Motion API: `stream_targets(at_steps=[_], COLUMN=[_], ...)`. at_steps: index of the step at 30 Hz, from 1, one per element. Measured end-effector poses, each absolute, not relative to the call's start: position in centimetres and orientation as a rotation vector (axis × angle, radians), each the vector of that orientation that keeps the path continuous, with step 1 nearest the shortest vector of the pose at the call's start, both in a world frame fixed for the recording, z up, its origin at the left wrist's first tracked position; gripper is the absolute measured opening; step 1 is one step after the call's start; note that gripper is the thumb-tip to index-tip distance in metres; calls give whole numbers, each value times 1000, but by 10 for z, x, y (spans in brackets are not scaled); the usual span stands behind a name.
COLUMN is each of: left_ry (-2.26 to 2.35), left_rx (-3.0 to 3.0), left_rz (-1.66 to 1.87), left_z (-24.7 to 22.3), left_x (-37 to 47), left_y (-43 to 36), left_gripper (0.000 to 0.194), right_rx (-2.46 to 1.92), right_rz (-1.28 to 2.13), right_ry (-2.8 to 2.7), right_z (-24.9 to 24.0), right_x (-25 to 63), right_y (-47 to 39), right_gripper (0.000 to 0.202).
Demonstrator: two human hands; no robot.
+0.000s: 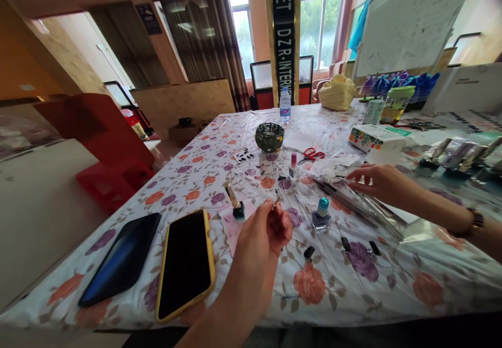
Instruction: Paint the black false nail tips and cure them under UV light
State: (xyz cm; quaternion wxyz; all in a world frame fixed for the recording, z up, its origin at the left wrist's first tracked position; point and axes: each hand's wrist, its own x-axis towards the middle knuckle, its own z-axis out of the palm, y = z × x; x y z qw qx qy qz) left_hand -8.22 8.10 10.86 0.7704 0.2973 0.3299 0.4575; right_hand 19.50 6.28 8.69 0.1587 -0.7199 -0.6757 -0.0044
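- Over the flowered tablecloth, the left hand pinches a tiny piece.
- It looks light, probably stiff and easily dropped; edges suit fingertips.
- Right hand, near clear packaging: cannot tell its grip.

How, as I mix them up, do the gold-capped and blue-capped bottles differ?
The gold-capped bottle has a tall, slim cap; the blue-capped bottle has a short, rounded one. The gold-capped one stands left of the left hand, the blue-capped one right of it. Both are capped.
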Motion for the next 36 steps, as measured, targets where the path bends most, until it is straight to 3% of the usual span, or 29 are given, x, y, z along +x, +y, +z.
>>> stream_targets(at_steps=[9,24,36], left_ry=[729,726,724], left_rx=[632,627,594], left_rz=[946,927,926], left_z=[108,105,103], left_x=[-83,-82,-80], left_y=[84,84,84], left_gripper=[16,14,14], right_rx=[-2090,-2309,-2347], right_rz=[101,-216,-180], right_ry=[-2084,-1988,-2051], right_z=[71,60,47], right_x=[198,212,246], right_y=[79,89,102], right_gripper=[24,24,22])
